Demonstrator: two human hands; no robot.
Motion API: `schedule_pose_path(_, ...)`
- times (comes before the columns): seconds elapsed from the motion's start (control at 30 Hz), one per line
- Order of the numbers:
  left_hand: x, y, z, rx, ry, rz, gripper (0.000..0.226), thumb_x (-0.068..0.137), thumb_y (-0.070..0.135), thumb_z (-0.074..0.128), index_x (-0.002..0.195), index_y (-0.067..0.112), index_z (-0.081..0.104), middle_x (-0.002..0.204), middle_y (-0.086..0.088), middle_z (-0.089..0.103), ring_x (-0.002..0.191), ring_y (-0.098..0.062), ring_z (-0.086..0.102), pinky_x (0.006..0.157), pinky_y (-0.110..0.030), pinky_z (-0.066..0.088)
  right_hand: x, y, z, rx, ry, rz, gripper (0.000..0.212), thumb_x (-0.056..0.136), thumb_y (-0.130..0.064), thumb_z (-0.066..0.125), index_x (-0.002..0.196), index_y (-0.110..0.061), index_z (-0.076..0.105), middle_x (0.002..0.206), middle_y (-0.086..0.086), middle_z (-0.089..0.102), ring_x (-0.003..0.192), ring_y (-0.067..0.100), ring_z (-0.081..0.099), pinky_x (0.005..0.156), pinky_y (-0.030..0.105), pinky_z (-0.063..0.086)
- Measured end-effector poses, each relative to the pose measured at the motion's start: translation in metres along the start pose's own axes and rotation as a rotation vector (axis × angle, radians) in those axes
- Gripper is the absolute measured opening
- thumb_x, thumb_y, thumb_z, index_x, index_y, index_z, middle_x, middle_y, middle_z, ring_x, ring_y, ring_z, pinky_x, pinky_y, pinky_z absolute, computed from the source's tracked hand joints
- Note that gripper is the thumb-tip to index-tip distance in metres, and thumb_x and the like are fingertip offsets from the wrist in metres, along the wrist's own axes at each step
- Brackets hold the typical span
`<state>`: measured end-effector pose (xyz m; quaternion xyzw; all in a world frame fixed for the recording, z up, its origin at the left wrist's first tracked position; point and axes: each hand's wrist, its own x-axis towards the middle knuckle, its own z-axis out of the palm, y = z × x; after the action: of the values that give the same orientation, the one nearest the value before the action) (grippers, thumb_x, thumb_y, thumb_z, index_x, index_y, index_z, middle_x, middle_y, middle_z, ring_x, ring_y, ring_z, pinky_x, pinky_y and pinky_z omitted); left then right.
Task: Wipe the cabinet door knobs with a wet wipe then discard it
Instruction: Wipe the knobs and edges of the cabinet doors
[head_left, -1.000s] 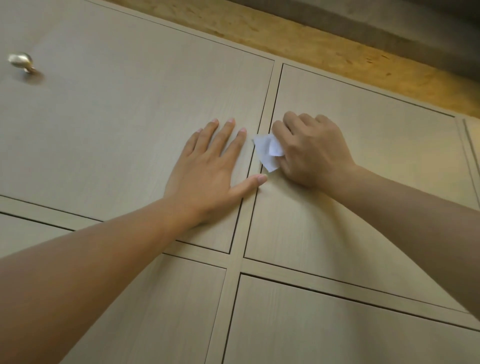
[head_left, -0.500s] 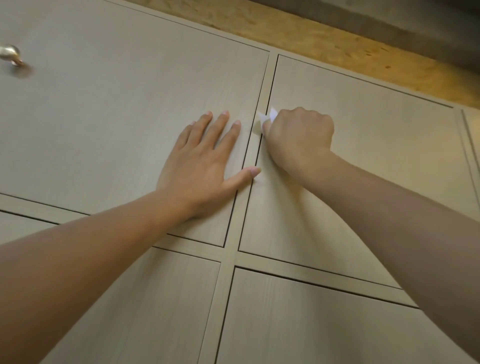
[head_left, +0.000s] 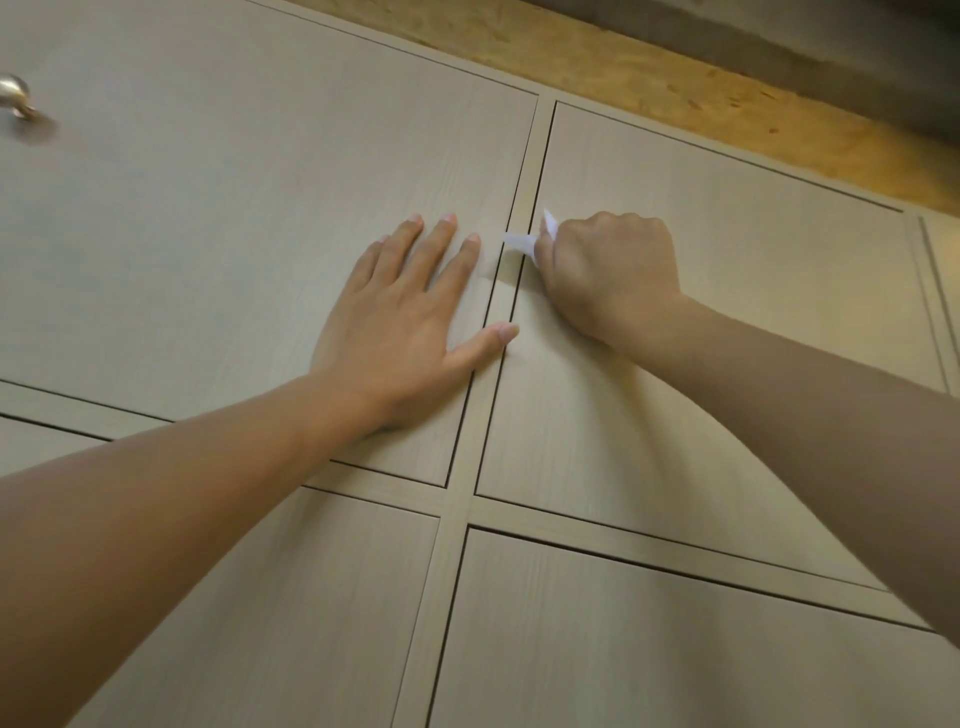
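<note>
The right hand (head_left: 608, 275) keeps a closed grip on the wipe (head_left: 524, 240), which sticks out to its left. The knob under it is hidden. The left hand (head_left: 410, 322) lies flat and open on the left door (head_left: 234, 208). Another knob (head_left: 15, 96) is far left of both grips, nearer to the left hand.

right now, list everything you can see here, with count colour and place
cabinet doors: four in view, plus a sliver of another at the right edge, pale wood grain, filling the frame
door knob: one, brass-coloured, far left edge on the upper left door
wet wipe: one, white, bunched, poking out of the right fist at the upper right door's left edge
board above the cabinet: one, yellowish, speckled, along the top
left hand: flat, fingers spread on the upper left door
right hand: fisted around the wipe
</note>
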<state>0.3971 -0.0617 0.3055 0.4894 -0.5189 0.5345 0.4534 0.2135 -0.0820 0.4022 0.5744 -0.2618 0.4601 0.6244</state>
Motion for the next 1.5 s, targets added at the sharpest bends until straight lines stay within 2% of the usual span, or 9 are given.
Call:
schedule_pose_path(0.13,0.001,-0.001,0.000,0.003,-0.001,0.003,0.087,0.093,0.078,0.011,0.163,0.027,0.009,0.172,0.000,0.004,0.158,-0.022,-0.001,0.128,-0.042,0.004,0.003,-0.002,-0.001,-0.005,-0.046,0.076,0.052,0.105,-0.039,0.028,0.106,-0.008,0.070,0.063,0.011,0.046,0.064,0.033,0.046,0.060,0.037,0.031)
schedule_pose_path(0.23,0.001,-0.001,0.000,0.004,-0.001,0.006,0.085,0.094,0.077,0.012,0.163,0.027,0.009,0.172,0.000,0.003,0.158,-0.023,-0.001,0.128,-0.042,0.003,0.000,0.006,-0.003,0.010,-0.042,0.101,0.055,0.106,-0.037,0.022,0.078,-0.007,0.060,0.070,0.015,0.053,0.063,0.035,0.048,0.061,0.038,0.034)
schedule_pose_path(0.37,0.000,-0.001,0.001,0.001,0.000,0.004,0.085,0.094,0.076,0.009,0.163,0.027,0.007,0.172,-0.001,0.003,0.158,-0.022,-0.002,0.129,-0.043,0.004,-0.006,0.011,-0.005,0.028,-0.046,0.178,0.053,0.107,-0.037,0.021,0.072,-0.011,0.052,0.069,0.011,0.046,0.063,0.034,0.043,0.062,0.037,0.029)
schedule_pose_path(0.57,0.001,0.000,0.001,0.013,-0.010,0.008,0.085,0.094,0.075,0.008,0.163,0.026,0.007,0.172,-0.002,0.003,0.158,-0.024,-0.002,0.128,-0.044,0.004,-0.015,0.026,-0.013,0.179,-0.017,0.247,0.018,0.099,-0.024,0.032,0.103,-0.011,0.045,0.100,0.012,0.060,0.071,0.032,0.044,0.063,0.037,0.030)
schedule_pose_path(0.67,0.001,0.001,0.000,0.015,-0.030,0.011,0.086,0.093,0.076,0.006,0.163,0.025,0.004,0.173,-0.003,0.000,0.158,-0.025,-0.004,0.129,-0.045,0.003,-0.024,0.034,-0.021,0.346,-0.054,0.291,0.020,0.094,-0.018,0.037,0.113,-0.015,0.043,0.114,0.005,0.058,0.082,0.029,0.050,0.066,0.037,0.037)
schedule_pose_path(0.77,0.001,0.000,-0.002,0.010,-0.068,0.018,0.089,0.092,0.077,0.007,0.163,0.024,-0.001,0.172,-0.004,-0.005,0.158,-0.025,-0.009,0.129,-0.045,-0.001,-0.029,0.040,-0.029,0.576,-0.066,0.400,0.019,0.097,-0.018,0.044,0.114,-0.020,0.050,0.106,-0.003,0.055,0.089,0.021,0.051,0.068,0.033,0.042)
schedule_pose_path(0.9,0.003,0.004,-0.009,-0.062,-0.122,0.010,0.091,0.091,0.080,0.008,0.163,0.025,-0.001,0.172,-0.004,-0.008,0.158,-0.027,-0.011,0.128,-0.046,-0.002,-0.036,0.047,-0.044,0.835,-0.059,0.526,0.019,0.091,-0.013,0.064,0.107,-0.023,0.061,0.094,0.000,0.066,0.073,0.005,0.055,0.054,0.009,0.039)
schedule_pose_path(1.33,-0.002,0.082,-0.017,-0.192,-0.052,0.144,0.082,0.092,0.070,0.020,0.156,0.020,0.032,0.167,-0.007,0.024,0.154,-0.031,0.018,0.123,-0.048,0.018,-0.074,0.094,-0.065,0.887,-0.091,0.554,0.026,0.084,-0.011,0.070,0.105,-0.026,0.065,0.089,0.000,0.075,0.084,0.018,0.067,0.075,0.035,0.052)
schedule_pose_path(1.5,0.006,0.124,-0.013,-0.213,-0.093,0.150,0.086,0.090,0.073,0.015,0.159,0.023,0.028,0.168,-0.006,0.021,0.156,-0.028,0.012,0.125,-0.048,0.013,-0.095,0.140,-0.074,0.831,-0.088,0.549,0.027,0.085,-0.014,0.072,0.110,-0.023,0.065,0.086,-0.001,0.071,0.080,0.015,0.062,0.068,0.027,0.045)
